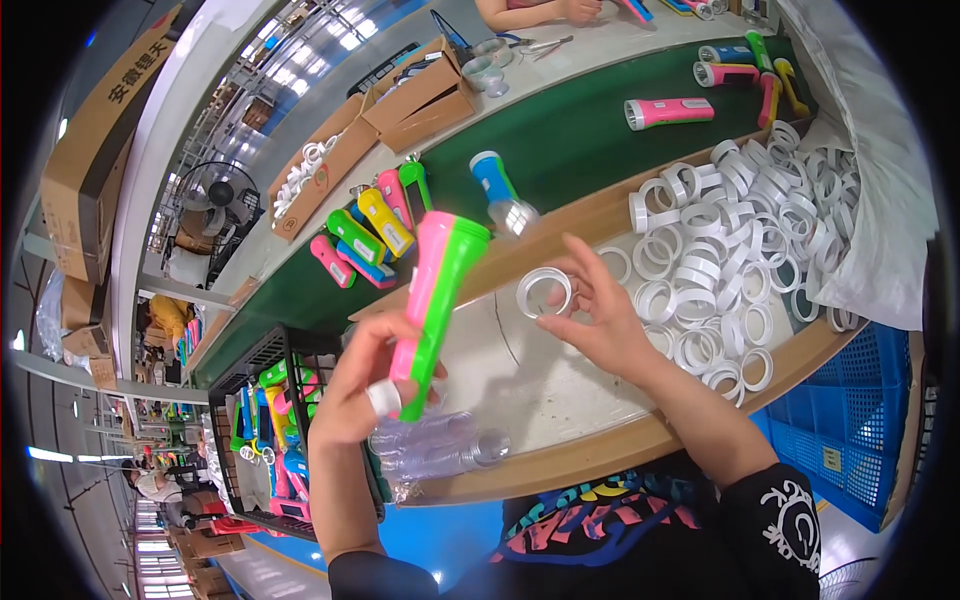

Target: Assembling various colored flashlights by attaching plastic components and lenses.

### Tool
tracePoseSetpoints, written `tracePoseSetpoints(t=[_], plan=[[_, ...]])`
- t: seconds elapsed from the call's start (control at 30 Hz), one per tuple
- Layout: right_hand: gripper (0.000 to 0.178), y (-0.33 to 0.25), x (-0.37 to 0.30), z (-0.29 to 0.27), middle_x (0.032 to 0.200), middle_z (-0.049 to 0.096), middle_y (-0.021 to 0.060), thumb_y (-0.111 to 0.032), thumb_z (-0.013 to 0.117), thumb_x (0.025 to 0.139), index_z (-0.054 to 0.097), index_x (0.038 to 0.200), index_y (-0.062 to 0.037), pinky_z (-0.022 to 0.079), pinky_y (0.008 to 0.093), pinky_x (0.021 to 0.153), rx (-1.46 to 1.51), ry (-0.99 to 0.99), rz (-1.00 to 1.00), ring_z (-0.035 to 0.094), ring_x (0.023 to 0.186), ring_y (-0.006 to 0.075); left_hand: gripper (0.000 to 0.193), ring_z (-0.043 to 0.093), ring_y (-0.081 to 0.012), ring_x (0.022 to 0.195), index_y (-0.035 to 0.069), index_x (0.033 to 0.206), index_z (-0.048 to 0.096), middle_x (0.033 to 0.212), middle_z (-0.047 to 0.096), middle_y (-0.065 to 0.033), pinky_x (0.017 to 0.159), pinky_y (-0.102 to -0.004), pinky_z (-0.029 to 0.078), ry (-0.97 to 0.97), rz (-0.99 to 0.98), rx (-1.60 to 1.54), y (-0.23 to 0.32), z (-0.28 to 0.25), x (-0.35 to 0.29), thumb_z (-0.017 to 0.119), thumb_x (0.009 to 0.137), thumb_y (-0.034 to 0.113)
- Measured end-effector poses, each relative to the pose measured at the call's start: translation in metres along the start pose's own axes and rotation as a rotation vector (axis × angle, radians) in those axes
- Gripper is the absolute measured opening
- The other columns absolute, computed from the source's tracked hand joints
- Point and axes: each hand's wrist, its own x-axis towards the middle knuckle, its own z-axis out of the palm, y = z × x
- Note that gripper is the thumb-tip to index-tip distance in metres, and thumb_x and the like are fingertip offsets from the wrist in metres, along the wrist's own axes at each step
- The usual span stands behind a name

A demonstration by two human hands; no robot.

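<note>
My left hand (pixel 362 388), with a white wrap on one finger, grips a pink and green flashlight (pixel 436 295) by its handle. Its wide head points up and away from me. To the right, a white plastic ring (pixel 522 298) is pinched between the thumb and fingers of my right hand (pixel 606 322), apart from the flashlight. Many similar white rings (pixel 700 262) lie heaped on the right side of the cardboard-edged tray (pixel 600 425). Stacked clear plastic cups (pixel 440 447) lie below my left hand.
On the green belt (pixel 580 135) lie a blue flashlight (pixel 490 177), a pink flashlight (pixel 668 112) and a cluster of colored ones (pixel 384 222). Cardboard boxes (pixel 425 105) stand beyond. A black crate (pixel 290 350) is at left, a blue crate (pixel 840 420) at right. Another person's hand (pixel 580 10) shows far off.
</note>
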Motion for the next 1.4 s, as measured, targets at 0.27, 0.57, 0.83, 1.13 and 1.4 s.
tracePoseSetpoints(t=[0.27,0.57,0.83,1.13,1.4], plan=[[0.073,-0.023,0.000,-0.003,0.119,0.053,0.0148,-0.008,0.073,0.073,0.035,0.134,-0.0055,0.049,0.0350,0.081,-0.294,-0.068,-0.275,0.058,0.102,0.0281,0.045,0.063,-0.0270,0.074,0.003,0.120,0.042,0.103,0.052,-0.0149,0.056,-0.0366,0.055,-0.032,-0.172,-0.275,0.030,0.029,-0.031,0.059,0.083,0.021],[0.044,-0.032,-0.001,-0.010,0.115,0.055,0.0130,-0.015,0.075,0.072,0.054,0.109,-0.0045,0.049,0.0344,0.081,-0.244,-0.137,-0.314,0.058,0.100,0.0295,0.051,0.064,-0.0266,0.078,0.005,0.128,0.037,0.106,0.056,-0.0155,0.062,-0.0337,0.055,0.104,-0.296,-0.218,0.042,0.025,-0.031,0.059,0.083,0.017],[0.058,-0.056,-0.005,-0.018,0.111,0.057,0.0118,-0.014,0.079,0.067,0.050,0.116,-0.0032,0.047,0.0353,0.087,-0.280,-0.451,-0.217,0.057,0.102,0.0276,0.056,0.059,-0.0335,0.098,0.005,0.124,0.051,0.113,0.058,-0.0175,0.084,-0.0377,0.047,-0.156,-0.038,0.939,0.056,0.038,-0.028,0.066,0.070,0.009],[0.057,-0.100,-0.028,0.002,0.122,0.049,0.0178,-0.047,0.059,0.084,0.050,0.120,-0.0024,0.039,0.0439,0.093,-0.105,-0.434,-0.612,0.049,0.110,0.0352,0.053,0.058,-0.0322,0.107,-0.003,0.118,0.056,0.121,0.056,-0.0187,0.095,-0.0396,0.041,-0.268,0.090,0.206,0.001,0.039,-0.047,0.071,0.068,0.007],[0.038,-0.049,-0.016,0.003,0.104,0.060,0.0127,-0.034,0.043,0.096,0.055,0.113,-0.0033,0.047,0.0324,0.085,0.491,-0.071,0.770,0.059,0.096,0.0204,0.059,0.047,-0.0166,0.066,0.020,0.121,0.057,0.124,0.053,-0.0070,0.050,-0.0238,0.046,-0.146,0.586,1.686,-0.018,0.069,-0.013,0.064,0.063,0.012]])
